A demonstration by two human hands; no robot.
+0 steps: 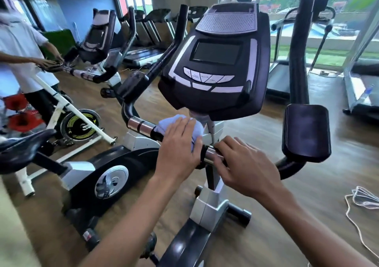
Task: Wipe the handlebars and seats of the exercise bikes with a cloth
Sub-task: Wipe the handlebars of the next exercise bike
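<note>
On the near bike's handlebar (141, 125), the left hand (180, 149) lies flat with straight fingers pressing a light blue cloth (180, 123) against the bar, just beside the right hand (244, 164), whose fingers curl over the chrome grip (211, 154). Above sits the console (217, 61). Farther left, another person (20, 47) stands at a second bike (98, 41).

Under my left hand (178, 143) the pale blue cloth (180, 123) looks soft and matt. The handlebar (141, 125) shows polished, shiny metal sleeves between black rubbery grips. The console (215, 65) is glossy black plastic; the floor (307, 195) is smooth wood.
</note>
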